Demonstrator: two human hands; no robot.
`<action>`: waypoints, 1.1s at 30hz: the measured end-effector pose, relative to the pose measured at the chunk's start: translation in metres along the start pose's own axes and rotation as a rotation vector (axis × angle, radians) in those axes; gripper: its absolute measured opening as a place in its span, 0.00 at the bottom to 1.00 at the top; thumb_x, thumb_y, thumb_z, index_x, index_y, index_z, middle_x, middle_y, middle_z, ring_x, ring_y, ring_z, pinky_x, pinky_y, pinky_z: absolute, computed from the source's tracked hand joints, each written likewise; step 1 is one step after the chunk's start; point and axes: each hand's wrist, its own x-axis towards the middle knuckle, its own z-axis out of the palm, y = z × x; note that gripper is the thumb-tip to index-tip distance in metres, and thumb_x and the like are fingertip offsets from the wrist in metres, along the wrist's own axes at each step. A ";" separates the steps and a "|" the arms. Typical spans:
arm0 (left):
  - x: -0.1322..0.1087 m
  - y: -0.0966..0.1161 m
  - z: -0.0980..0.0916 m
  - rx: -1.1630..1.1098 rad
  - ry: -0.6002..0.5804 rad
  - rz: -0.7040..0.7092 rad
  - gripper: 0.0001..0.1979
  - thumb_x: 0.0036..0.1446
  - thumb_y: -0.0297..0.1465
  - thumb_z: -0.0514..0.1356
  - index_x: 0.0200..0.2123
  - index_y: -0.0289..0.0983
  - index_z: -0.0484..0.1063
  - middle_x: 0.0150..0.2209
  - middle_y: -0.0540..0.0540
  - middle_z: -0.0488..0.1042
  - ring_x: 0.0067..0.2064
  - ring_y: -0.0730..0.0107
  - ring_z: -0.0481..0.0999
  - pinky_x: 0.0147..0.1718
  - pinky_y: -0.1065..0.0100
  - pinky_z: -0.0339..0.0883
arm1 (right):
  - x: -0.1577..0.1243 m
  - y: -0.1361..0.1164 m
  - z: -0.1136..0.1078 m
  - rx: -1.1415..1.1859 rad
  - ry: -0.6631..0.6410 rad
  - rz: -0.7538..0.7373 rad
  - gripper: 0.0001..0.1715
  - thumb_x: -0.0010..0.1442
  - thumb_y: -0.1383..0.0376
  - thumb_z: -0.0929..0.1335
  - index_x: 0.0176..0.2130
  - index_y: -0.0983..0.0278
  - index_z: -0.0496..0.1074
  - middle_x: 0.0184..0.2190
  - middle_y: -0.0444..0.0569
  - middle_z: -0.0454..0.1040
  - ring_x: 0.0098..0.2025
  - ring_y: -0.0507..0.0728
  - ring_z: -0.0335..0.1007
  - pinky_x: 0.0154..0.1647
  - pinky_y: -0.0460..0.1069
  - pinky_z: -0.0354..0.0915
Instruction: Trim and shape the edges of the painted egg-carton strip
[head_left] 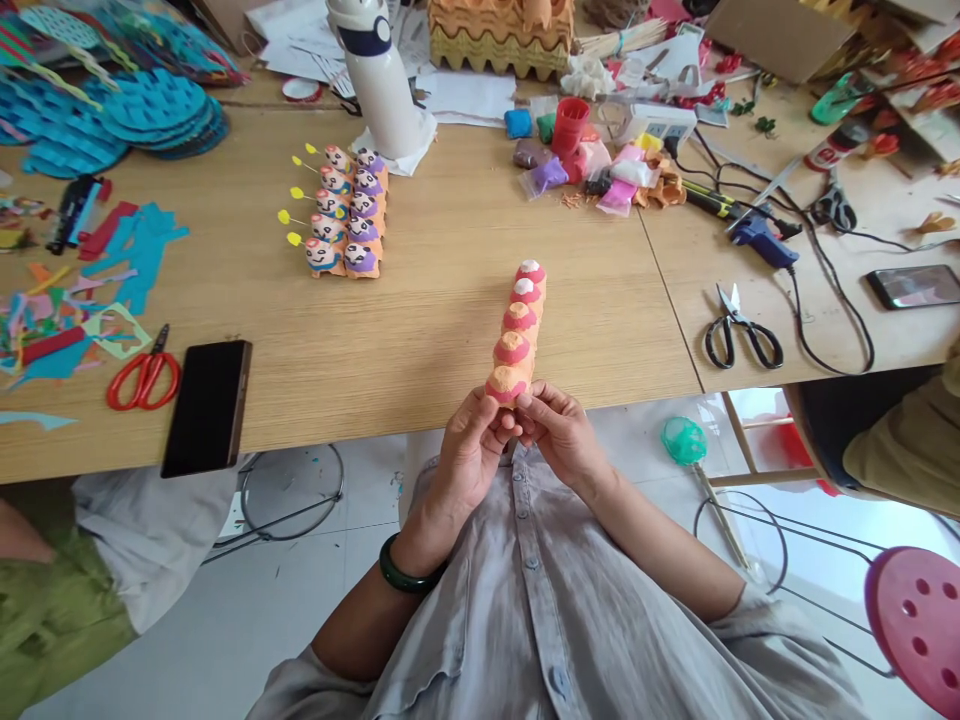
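An orange egg-carton strip (517, 330) with pink and white painted tips points away from me over the wooden table's (420, 330) front edge. My left hand (472, 450) and my right hand (559, 430) both pinch its near end, fingers closed around it, just past the table edge above my lap. A dark green bangle (405, 575) circles my left wrist. Two finished rows of painted carton figures (349, 215) with yellow antennae stand farther back on the left.
A black phone (206, 405) and red scissors (144, 378) lie front left near paper scraps. Black scissors (739, 335), a blue glue gun (761, 240), cables and a second phone (915, 287) lie right. A white bottle (379, 75), clay bags and red cup (570, 125) stand behind. Other people sit at both sides.
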 end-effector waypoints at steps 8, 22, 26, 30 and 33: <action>0.006 0.000 -0.001 0.136 0.102 0.163 0.20 0.48 0.39 0.79 0.27 0.38 0.71 0.18 0.57 0.69 0.21 0.75 0.71 0.20 0.72 0.67 | 0.010 0.008 0.000 0.028 -0.048 0.039 0.24 0.56 0.49 0.80 0.30 0.64 0.74 0.24 0.43 0.73 0.26 0.50 0.68 0.26 0.45 0.64; 0.027 0.013 -0.009 0.058 -0.046 -0.120 0.22 0.50 0.47 0.77 0.26 0.36 0.75 0.18 0.52 0.71 0.20 0.75 0.71 0.24 0.71 0.73 | 0.035 -0.011 -0.008 0.037 -0.028 0.251 0.27 0.54 0.43 0.78 0.28 0.62 0.72 0.20 0.41 0.67 0.22 0.51 0.60 0.24 0.47 0.60; 0.027 0.013 -0.012 0.010 -0.046 -0.184 0.23 0.53 0.50 0.74 0.26 0.36 0.77 0.16 0.53 0.66 0.18 0.77 0.66 0.19 0.73 0.66 | 0.037 -0.016 -0.007 0.045 0.016 0.255 0.26 0.51 0.47 0.81 0.27 0.62 0.72 0.20 0.40 0.64 0.23 0.50 0.57 0.23 0.47 0.61; 0.028 0.016 -0.012 0.030 -0.015 -0.199 0.22 0.53 0.48 0.75 0.23 0.35 0.76 0.18 0.52 0.68 0.21 0.76 0.69 0.23 0.72 0.69 | 0.038 -0.018 -0.007 0.052 0.060 0.275 0.28 0.50 0.44 0.80 0.26 0.62 0.73 0.20 0.42 0.66 0.23 0.50 0.59 0.22 0.46 0.63; 0.030 0.021 -0.011 0.058 0.020 -0.228 0.21 0.51 0.47 0.76 0.26 0.34 0.79 0.21 0.49 0.73 0.22 0.74 0.72 0.25 0.70 0.72 | 0.038 -0.023 -0.010 -0.031 0.046 0.298 0.26 0.54 0.45 0.79 0.28 0.64 0.75 0.22 0.44 0.70 0.24 0.51 0.62 0.22 0.46 0.66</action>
